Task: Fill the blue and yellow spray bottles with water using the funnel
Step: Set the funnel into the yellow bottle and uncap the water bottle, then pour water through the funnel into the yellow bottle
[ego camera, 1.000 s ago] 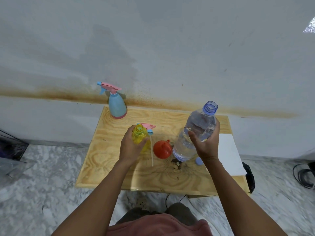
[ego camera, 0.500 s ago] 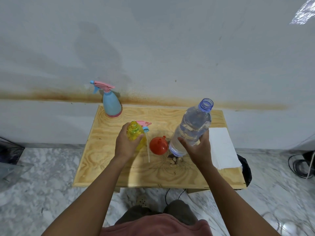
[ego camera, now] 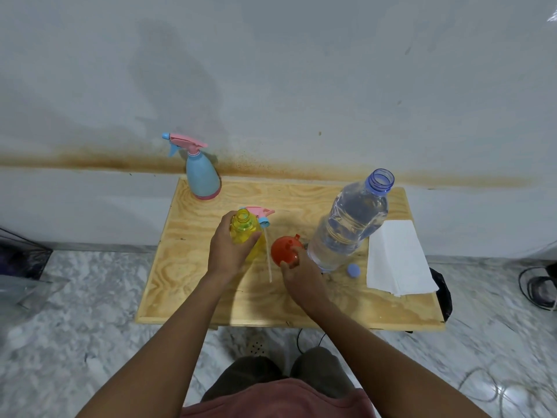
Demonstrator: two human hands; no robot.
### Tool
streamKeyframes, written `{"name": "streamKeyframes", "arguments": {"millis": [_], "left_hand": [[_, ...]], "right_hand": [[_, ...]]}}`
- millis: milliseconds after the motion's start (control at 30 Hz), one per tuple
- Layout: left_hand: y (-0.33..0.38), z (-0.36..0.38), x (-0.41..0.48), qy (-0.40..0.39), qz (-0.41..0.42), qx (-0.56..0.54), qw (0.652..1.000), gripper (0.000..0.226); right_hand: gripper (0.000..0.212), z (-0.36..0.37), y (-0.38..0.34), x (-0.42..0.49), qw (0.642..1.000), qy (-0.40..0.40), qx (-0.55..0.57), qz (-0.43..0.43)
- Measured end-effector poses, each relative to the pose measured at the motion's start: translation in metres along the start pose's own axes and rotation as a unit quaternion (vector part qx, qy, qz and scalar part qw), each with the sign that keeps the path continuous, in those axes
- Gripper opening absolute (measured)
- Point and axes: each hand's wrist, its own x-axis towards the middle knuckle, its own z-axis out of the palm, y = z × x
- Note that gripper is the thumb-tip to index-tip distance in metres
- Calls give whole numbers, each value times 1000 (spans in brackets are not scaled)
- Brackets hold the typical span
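Note:
The yellow spray bottle [ego camera: 244,230] stands uncapped mid-table, and my left hand [ego camera: 228,252] grips its body. Its pink spray head [ego camera: 261,213] with a white tube lies on the table just behind and right of it. My right hand [ego camera: 299,275] holds the near rim of the red funnel [ego camera: 284,249], which sits on the table between the yellow bottle and the water bottle. The large clear water bottle [ego camera: 351,222], open and holding water, stands free to the right. The blue spray bottle [ego camera: 201,177], its pink head on, stands at the table's back left.
A small blue cap [ego camera: 353,270] lies by the water bottle's base. White folded paper [ego camera: 396,258] overhangs the right side of the wooden table [ego camera: 187,285]. The wall stands directly behind. Cables [ego camera: 539,285] lie on the marble floor at the right.
My right hand let go of the water bottle, which now stands on the table, and moved left to take the red funnel. My left hand kept its grip on the yellow bottle.

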Motion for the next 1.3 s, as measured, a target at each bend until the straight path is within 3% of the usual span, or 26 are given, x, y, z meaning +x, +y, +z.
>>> {"name": "streamKeyframes", "arguments": {"millis": [167,333,467,800,1000,1100,1167,1300], "left_hand": [[2,-2,-1,-2,6,8,1000,59],[0,-2,-1,2,16,5,1000,58],[0,-1,-1,4,28,3,1000,55],[5,-1,-2,1,28,3,1000,55],[9,-15,2,-56,7,41,998,85],[22,-36,4,-74,18,5,997,75],[35,-51,9,-65,-1,-58,996,64],[69,-70,20,-74,-29,-172,982,43]], "right_hand": [[66,11,-21,25,998,-11,26,52],[37,14,-27,41,997,22,11,74],[35,13,-29,42,997,38,-9,72],[26,-12,-56,18,983,149,54,-87],[29,-39,-92,11,959,194,146,-148],[19,-48,-113,10,948,166,238,-133],[19,-49,-123,14,935,105,331,-74],[25,-44,-135,23,825,-116,541,114]]}}
